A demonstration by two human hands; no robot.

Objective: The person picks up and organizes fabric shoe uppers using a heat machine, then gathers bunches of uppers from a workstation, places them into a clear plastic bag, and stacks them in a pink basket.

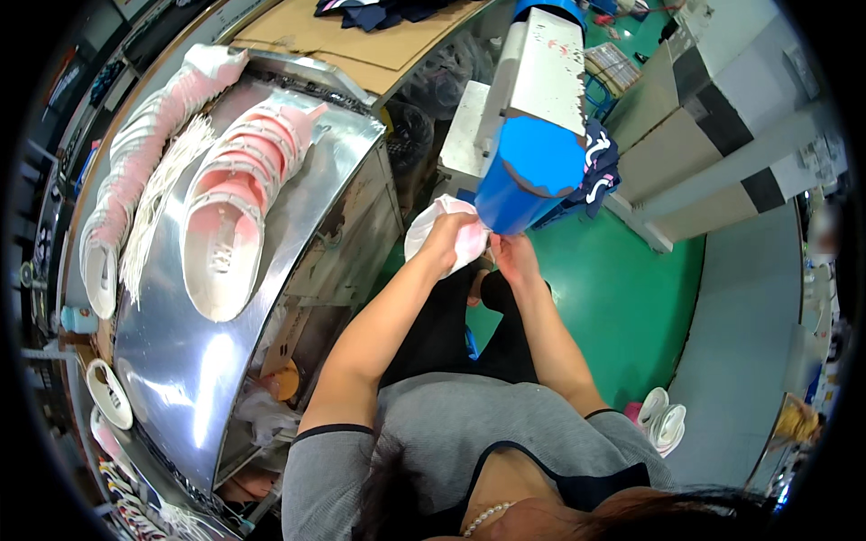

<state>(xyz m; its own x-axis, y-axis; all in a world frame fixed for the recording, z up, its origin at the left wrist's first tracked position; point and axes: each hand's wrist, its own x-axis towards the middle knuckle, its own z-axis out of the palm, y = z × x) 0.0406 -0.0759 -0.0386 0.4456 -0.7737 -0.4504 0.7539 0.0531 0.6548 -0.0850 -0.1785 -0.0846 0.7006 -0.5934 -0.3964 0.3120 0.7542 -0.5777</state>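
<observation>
I have the white and pink shoe upper held up against the underside of the blue-headed machine, in front of my knees and to the right of the metal bench; my left hand wraps over it from the left with its fingers closed on the fabric; my right hand comes in from the right just under the blue head, and I cannot tell how its fingers stand, since the machine and the hand itself hide them. To do this well, I judge that the upper must sit square under the head, pulled taut between both hands so that no fold gets caught; the left hand should keep a firm hold and steer, while the right feeds the edge with its fingertips kept clear of the working part. I would move slowly and watch the edge, since the head covers much of what I need to see. On the bench to my left lie rows of finished pink and white uppers, well apart from my hands.
</observation>
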